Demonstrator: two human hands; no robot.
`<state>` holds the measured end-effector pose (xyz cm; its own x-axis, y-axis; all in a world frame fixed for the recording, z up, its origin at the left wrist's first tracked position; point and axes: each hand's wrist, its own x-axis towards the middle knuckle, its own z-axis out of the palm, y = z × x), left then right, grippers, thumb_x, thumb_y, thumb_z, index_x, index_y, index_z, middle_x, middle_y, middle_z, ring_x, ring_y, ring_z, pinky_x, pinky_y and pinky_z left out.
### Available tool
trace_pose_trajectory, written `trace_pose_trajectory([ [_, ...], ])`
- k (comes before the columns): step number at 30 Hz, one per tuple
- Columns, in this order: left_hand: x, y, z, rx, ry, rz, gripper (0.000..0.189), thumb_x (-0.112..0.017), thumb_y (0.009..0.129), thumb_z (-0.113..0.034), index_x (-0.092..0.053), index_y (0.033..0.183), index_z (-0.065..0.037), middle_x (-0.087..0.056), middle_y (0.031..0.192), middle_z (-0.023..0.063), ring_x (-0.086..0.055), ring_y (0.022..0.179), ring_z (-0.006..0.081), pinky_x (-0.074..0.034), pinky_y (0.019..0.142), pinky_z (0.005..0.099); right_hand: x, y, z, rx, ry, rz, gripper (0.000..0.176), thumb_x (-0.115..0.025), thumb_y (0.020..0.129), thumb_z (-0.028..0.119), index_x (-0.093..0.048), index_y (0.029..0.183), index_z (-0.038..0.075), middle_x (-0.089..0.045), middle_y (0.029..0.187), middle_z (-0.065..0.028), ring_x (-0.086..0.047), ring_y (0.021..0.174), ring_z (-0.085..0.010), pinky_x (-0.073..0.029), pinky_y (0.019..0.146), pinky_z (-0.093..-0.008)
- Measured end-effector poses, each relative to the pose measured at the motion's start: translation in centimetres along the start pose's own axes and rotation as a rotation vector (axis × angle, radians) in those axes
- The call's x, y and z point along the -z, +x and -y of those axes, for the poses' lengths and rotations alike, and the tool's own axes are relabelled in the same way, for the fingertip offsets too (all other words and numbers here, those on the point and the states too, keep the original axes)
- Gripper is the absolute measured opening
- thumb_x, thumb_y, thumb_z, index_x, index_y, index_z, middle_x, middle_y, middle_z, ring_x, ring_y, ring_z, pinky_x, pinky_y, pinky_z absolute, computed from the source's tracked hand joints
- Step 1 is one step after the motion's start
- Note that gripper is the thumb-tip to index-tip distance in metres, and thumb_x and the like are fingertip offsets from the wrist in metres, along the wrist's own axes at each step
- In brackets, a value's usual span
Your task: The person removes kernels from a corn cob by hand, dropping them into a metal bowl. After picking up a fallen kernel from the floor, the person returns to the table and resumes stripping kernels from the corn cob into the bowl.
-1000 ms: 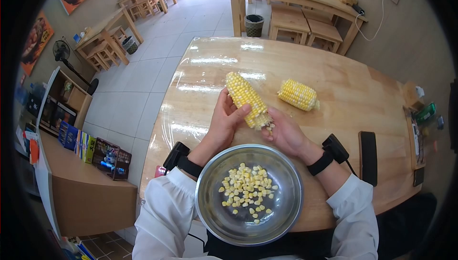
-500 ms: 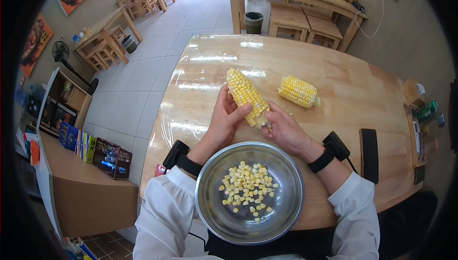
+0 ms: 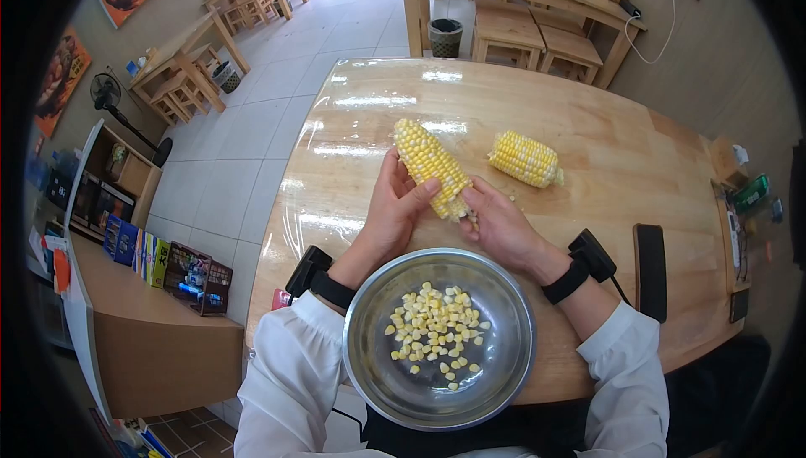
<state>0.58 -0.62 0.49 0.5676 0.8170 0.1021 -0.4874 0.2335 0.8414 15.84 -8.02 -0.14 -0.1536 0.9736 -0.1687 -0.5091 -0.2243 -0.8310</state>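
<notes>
An ear of corn (image 3: 432, 164) is held tilted above the table, its upper end pointing away to the left. My left hand (image 3: 396, 204) wraps around its left side, thumb across the kernels. At the lower end, my right hand (image 3: 499, 221) grips the ear with thumb and fingers, where some kernels are gone. Just below both hands sits a steel bowl (image 3: 357, 357) with loose corn kernels (image 3: 437, 324) in its bottom. A shorter piece of corn (image 3: 525, 159) lies on the table beyond my right hand.
The wooden table (image 3: 579, 206) carries a dark phone-like slab (image 3: 649, 273) at right and a tissue box (image 3: 729, 164) near its right edge. A few crumbs lie near the short corn piece. To the left stands a counter (image 3: 151, 324) with books and a basket.
The held ear has shifted slightly up and left. My right thumb has moved a little at its lower end. The bowl and the short corn piece look the same.
</notes>
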Motion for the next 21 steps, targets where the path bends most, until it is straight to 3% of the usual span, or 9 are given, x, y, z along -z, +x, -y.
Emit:
trace_pose_trajectory([
  [6, 0.2, 0.0, 0.5, -0.067, 0.130, 0.050, 0.062, -0.065, 0.079, -0.006, -0.029, 0.129, -0.003, -0.044, 0.121, 0.0112, -0.044, 0.115, 0.0210, -0.037, 0.098, 0.0348, -0.1, -0.2, 0.3, -0.014, -0.048, -0.046, 0.033, -0.041, 0.092, 0.019, -0.040, 0.124, 0.008, -0.048, 0.086, 0.0010, -0.042, 0.063, -0.0046, -0.036, 0.053, -0.0171],
  [9, 0.2, 0.0, 0.3, -0.011, 0.032, 0.010, 0.062, -0.065, 0.080, -0.006, -0.028, 0.130, -0.004, -0.044, 0.121, 0.0112, -0.044, 0.116, 0.0211, -0.037, 0.099, 0.0352, 0.5, -0.1, 0.4, -0.015, 0.161, 0.078, 0.036, -0.039, 0.089, 0.018, -0.040, 0.123, 0.007, -0.048, 0.087, 0.0002, -0.041, 0.061, -0.0053, -0.033, 0.050, -0.0177],
  [14, 0.0, 0.0, 0.0, 0.018, 0.020, -0.008, 0.064, -0.064, 0.081, -0.014, -0.027, 0.133, -0.008, -0.043, 0.123, 0.0087, -0.046, 0.114, 0.0220, -0.043, 0.094, 0.0385, 1.5, 0.2, 0.1, -0.067, 0.193, 0.153, 0.034, -0.039, 0.095, 0.035, -0.048, 0.112, 0.007, -0.048, 0.081, 0.0015, -0.038, 0.057, -0.0059, -0.030, 0.048, -0.0179],
  [15, 0.0, -0.1, 0.0, 0.019, 0.019, -0.008, 0.064, -0.064, 0.081, -0.014, -0.027, 0.133, -0.008, -0.043, 0.123, 0.0087, -0.046, 0.114, 0.0220, -0.043, 0.094, 0.0385, 1.1, 0.1, 0.3, -0.068, 0.194, 0.152, 0.034, -0.039, 0.095, 0.035, -0.048, 0.112, 0.007, -0.048, 0.081, 0.0015, -0.038, 0.057, -0.0059, -0.030, 0.048, -0.0179],
  [17, -0.1, -0.1, -0.1, 0.025, 0.018, -0.007, 0.064, -0.064, 0.081, -0.014, -0.027, 0.133, -0.008, -0.043, 0.123, 0.0086, -0.046, 0.114, 0.0219, -0.043, 0.093, 0.0382, 0.0, -0.2, 0.7, -0.028, -0.024, -0.013, 0.034, -0.040, 0.095, 0.039, -0.052, 0.097, 0.007, -0.046, 0.072, 0.0019, -0.035, 0.054, -0.0036, -0.026, 0.045, -0.0168],
  [21, -0.1, -0.1, -0.2, 0.032, 0.021, 0.000, 0.064, -0.064, 0.082, -0.014, -0.027, 0.133, -0.008, -0.043, 0.123, 0.0088, -0.046, 0.114, 0.0219, -0.043, 0.093, 0.0382, 0.3, -0.1, 0.3, -0.010, -0.034, -0.005, 0.032, -0.042, 0.095, 0.037, -0.053, 0.095, 0.006, -0.046, 0.073, 0.0022, -0.036, 0.055, -0.0036, -0.027, 0.046, -0.0169],
])
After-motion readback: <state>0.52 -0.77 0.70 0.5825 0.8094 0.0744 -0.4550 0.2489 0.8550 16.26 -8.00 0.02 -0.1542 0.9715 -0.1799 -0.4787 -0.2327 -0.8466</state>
